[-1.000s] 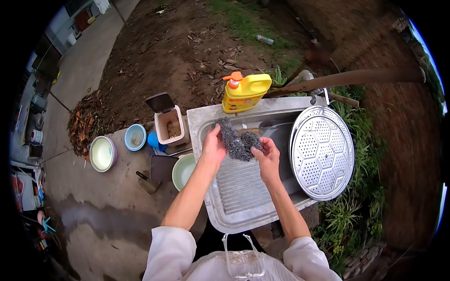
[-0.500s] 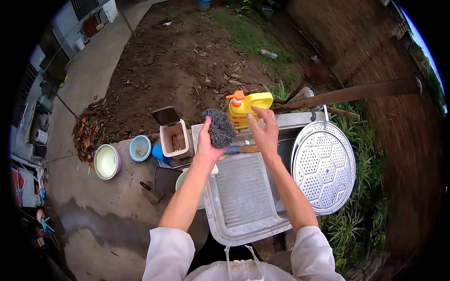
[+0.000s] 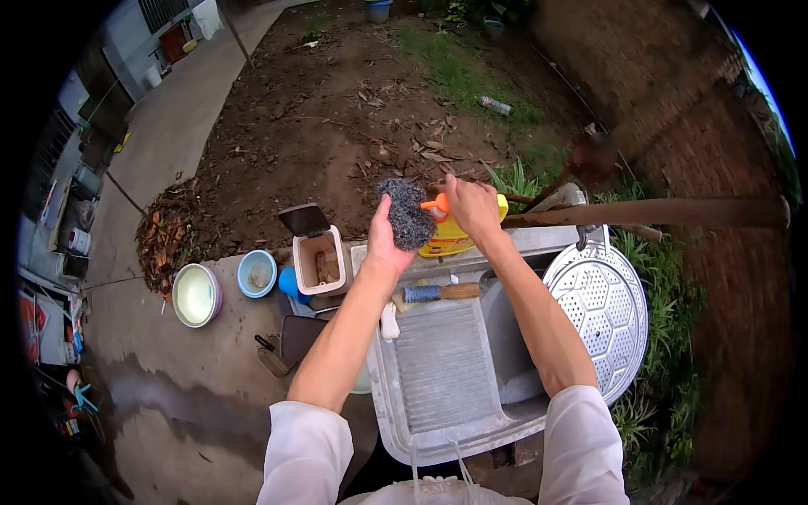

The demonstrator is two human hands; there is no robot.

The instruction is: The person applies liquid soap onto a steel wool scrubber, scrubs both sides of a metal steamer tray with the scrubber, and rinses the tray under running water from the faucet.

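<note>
Since the earlier frames the steel-wool scourer (image 3: 407, 213) has been lifted out of the sink and brought up beside the yellow detergent bottle (image 3: 459, 236), and the right hand (image 3: 471, 204), open in mid-air half a second ago, has been laid over the bottle's orange pump (image 3: 438, 204). The scourer is now cupped in the left hand (image 3: 384, 240), fingers curled round its lower edge, and is held just under the pump's spout, touching or almost touching it. The right hand is bent down over the pump head, palm downward; whether the pump is pressed cannot be told. From this placing it is judged that detergent is being dosed onto the scourer.

Below the hands, a brush with a wooden handle (image 3: 436, 292) is seen lying across the top of the ribbed metal sink (image 3: 438, 353). A perforated steamer tray (image 3: 599, 311) is propped at the sink's right edge. To the left, a small open bin (image 3: 317, 252) and two bowls (image 3: 195, 295) are set on the concrete ground.
</note>
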